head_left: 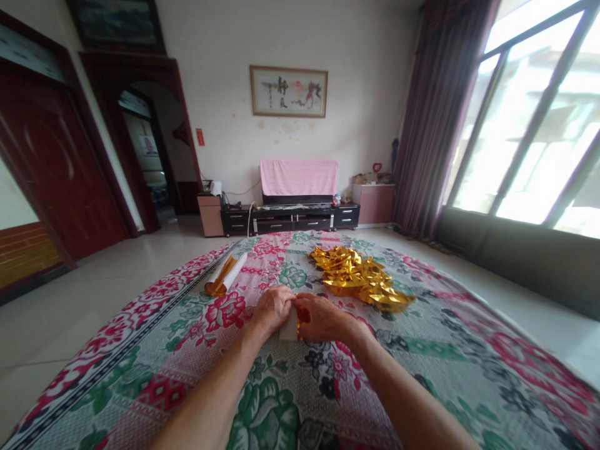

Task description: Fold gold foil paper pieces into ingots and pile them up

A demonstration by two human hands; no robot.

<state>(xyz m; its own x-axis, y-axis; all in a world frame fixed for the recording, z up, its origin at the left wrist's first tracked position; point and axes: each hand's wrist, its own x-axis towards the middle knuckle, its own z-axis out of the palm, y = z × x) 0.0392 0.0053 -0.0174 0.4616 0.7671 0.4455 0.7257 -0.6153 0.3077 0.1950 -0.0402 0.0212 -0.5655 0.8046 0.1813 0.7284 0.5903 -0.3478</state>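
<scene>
My left hand (275,307) and my right hand (321,317) meet over the middle of the flowered cloth. Between them is a small sheet of foil paper (289,327), its pale side showing and a gold edge visible by my right fingers. The left fingers are closed on the sheet's far end. My right hand is curled along its right side, thumb and fingers pinching the paper. Part of the sheet is hidden under both hands. To the right lies a heap of folded gold foil paper pieces (351,275), shaped like ingots.
A curled stack of gold and white foil sheets (227,275) rests at the left on the flowered cloth (201,369). Beyond the table stand a low black cabinet (274,222) and a screen-shaped thing under a pink cloth (299,177). Windows are on the right.
</scene>
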